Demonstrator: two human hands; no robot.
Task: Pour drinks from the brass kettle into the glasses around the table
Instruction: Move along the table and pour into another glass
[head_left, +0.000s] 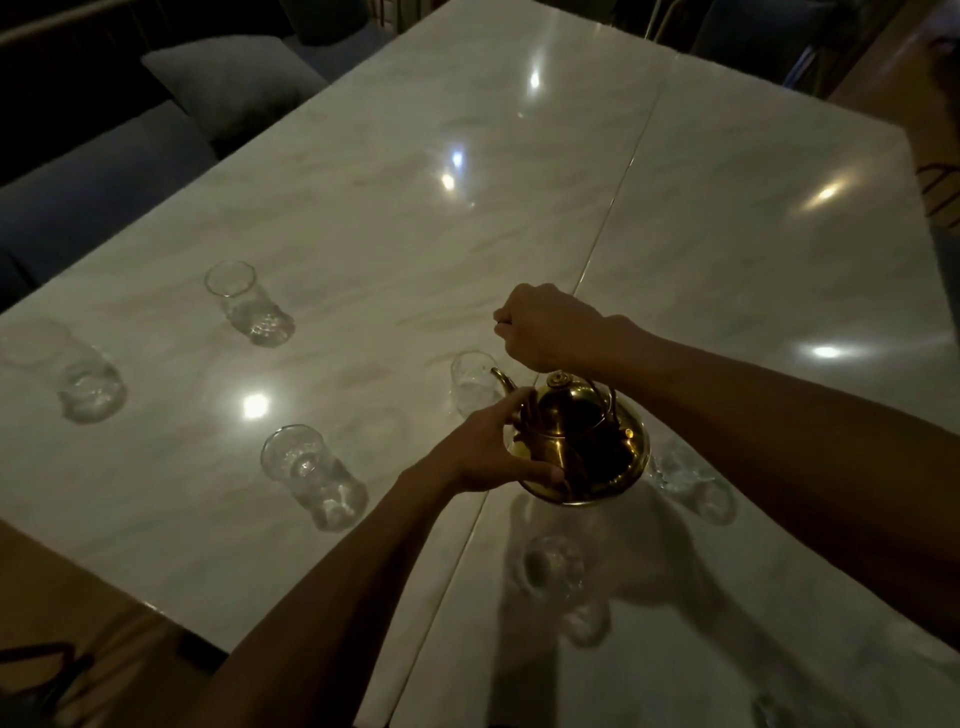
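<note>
A brass kettle (582, 441) hangs tilted above the white marble table (395, 218), its spout pointing left over a clear glass (470, 382). My right hand (550, 327) is fisted above the lid, gripping the kettle's handle. My left hand (493, 447) cups the kettle's left side below the spout. Other clear glasses stand around: one at the far left (249, 304), one at the left edge (88, 382), one near the front left (311, 475), one in the kettle's shadow (556, 569), one to the right behind my forearm (691, 480). Whether liquid flows is too dim to tell.
A seam (618, 187) runs down the table between two slabs. A dark sofa with a grey cushion (234, 83) lies beyond the far left edge. Wooden floor (67, 613) shows at the near left corner. Chairs stand in the dark behind the table.
</note>
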